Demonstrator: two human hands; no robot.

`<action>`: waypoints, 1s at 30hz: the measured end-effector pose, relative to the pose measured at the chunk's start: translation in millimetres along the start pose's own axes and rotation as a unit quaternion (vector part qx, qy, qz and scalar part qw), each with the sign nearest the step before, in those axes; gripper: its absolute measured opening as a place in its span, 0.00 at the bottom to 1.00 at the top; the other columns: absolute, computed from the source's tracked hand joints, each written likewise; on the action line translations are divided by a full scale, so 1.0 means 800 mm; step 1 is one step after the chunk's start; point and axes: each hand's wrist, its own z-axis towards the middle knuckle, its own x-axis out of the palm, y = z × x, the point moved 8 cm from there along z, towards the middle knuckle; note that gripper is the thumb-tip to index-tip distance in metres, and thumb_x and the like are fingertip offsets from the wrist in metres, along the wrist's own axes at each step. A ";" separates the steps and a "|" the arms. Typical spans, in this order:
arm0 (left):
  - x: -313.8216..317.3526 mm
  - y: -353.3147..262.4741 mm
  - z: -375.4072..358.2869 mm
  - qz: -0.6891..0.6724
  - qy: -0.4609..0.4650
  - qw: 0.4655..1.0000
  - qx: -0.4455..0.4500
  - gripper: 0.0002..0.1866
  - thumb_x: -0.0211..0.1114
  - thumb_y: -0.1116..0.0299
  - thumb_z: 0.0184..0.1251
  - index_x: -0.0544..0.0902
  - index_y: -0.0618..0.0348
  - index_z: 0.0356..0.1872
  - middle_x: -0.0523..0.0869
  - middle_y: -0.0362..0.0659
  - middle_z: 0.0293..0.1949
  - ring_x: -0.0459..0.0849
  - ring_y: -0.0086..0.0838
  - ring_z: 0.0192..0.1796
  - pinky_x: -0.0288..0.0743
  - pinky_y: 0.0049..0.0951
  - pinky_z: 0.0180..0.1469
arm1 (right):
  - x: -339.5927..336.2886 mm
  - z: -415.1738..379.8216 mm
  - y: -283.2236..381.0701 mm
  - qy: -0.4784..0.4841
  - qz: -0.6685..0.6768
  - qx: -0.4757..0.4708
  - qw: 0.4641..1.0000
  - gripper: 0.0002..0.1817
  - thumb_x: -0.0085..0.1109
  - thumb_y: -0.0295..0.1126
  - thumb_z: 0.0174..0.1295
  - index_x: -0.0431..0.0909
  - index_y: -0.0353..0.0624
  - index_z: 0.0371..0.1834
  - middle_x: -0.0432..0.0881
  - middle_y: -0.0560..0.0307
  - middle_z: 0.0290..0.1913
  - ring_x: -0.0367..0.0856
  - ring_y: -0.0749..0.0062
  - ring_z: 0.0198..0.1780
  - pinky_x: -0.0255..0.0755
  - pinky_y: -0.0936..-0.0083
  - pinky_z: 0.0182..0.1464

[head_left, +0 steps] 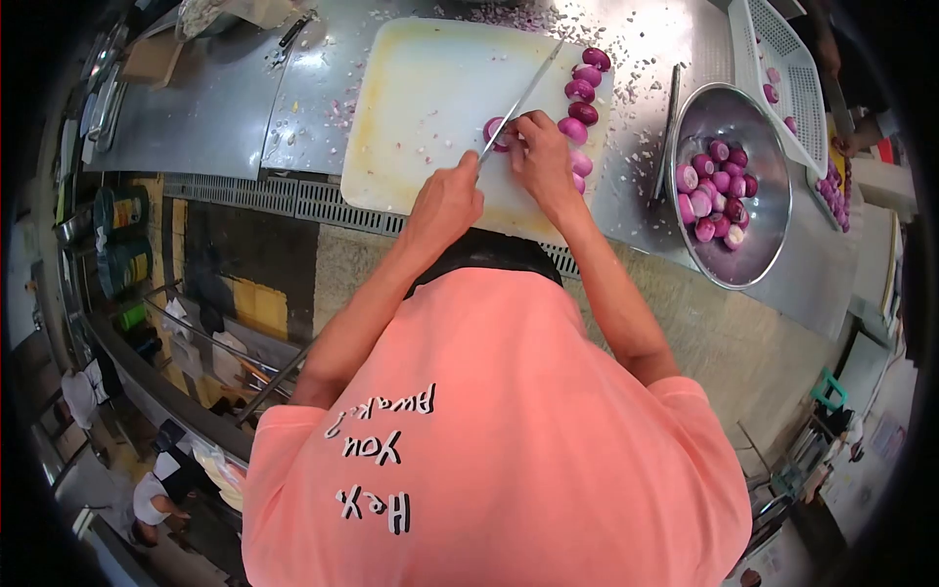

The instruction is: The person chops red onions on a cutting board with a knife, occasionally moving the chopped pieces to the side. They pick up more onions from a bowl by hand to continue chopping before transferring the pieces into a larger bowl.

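Left hand grips knife; right hand grips onion toward board's right edge: likely slick, best pinched at sides.

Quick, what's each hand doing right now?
Left hand: closed, holding the knife.
Right hand: fingers curled at an onion; whether gripping it can't be told.

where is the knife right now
In the head view, the knife is in the left hand, slanting over the right half of the cutting board, beside the right hand.
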 end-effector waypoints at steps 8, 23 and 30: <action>-0.028 0.048 -0.030 -0.041 -0.006 0.997 -0.072 0.12 0.57 0.76 0.59 0.72 0.68 0.43 0.75 0.56 0.18 0.74 0.48 0.21 0.69 0.46 0.30 | 0.037 -0.025 0.036 0.088 -0.002 -0.033 0.996 0.21 0.66 0.19 0.48 0.79 0.40 0.49 0.80 0.48 0.50 0.78 0.48 0.49 0.76 0.60 0.51; -0.034 -0.014 0.002 -0.041 -0.025 0.999 -0.011 0.15 0.60 0.75 0.59 0.73 0.72 0.45 0.80 0.58 0.22 0.81 0.50 0.26 0.73 0.46 0.33 | 0.034 -0.031 0.032 0.061 0.018 -0.026 0.998 0.08 0.57 0.19 0.56 0.78 0.39 0.38 0.78 0.48 0.38 0.77 0.48 0.43 0.74 0.57 0.44; -0.025 -0.015 0.004 0.002 -0.009 1.000 -0.014 0.15 0.60 0.75 0.59 0.74 0.72 0.47 0.81 0.58 0.22 0.82 0.53 0.28 0.73 0.47 0.34 | 0.032 -0.034 0.028 0.028 0.049 -0.012 0.998 0.05 0.58 0.20 0.57 0.78 0.39 0.36 0.78 0.49 0.36 0.79 0.49 0.40 0.75 0.56 0.42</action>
